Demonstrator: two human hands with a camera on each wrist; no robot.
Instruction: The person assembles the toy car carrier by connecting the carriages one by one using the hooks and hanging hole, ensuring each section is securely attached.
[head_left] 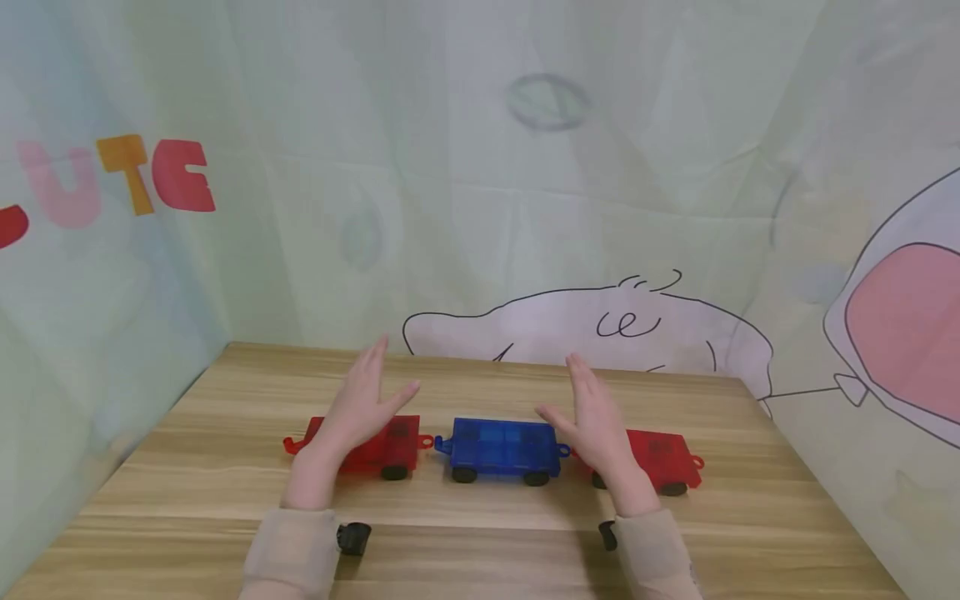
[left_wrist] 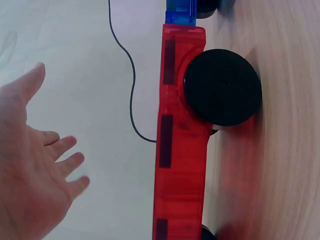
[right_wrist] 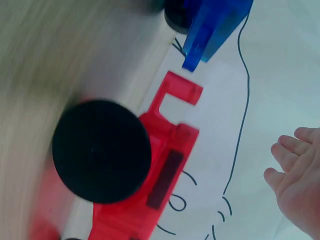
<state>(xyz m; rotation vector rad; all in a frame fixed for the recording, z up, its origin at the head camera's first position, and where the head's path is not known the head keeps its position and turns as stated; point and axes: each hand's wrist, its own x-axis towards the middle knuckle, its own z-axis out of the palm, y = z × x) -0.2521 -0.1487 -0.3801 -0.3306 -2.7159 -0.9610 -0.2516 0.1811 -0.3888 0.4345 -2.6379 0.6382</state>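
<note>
Three translucent toy train cars stand in a row on the table. My left hand (head_left: 360,408), fingers extended and thumb apart, is over the left red car (head_left: 397,446) and holds nothing. In the middle stands the blue car (head_left: 504,450), between my two hands. My right hand (head_left: 596,421), also with fingers extended, overlaps the near end of the right red car (head_left: 663,458). Both palms face inward. In the right wrist view, the red car's hook (right_wrist: 182,89) lies close to the blue car's loop (right_wrist: 196,57). My hands hide parts of both red cars.
The cars stand on a wood-grain table (head_left: 480,542). Behind it hangs a pale cloth backdrop (head_left: 450,208) with a cartoon outline and coloured letters. Small black devices (head_left: 354,538) are strapped at both wrists.
</note>
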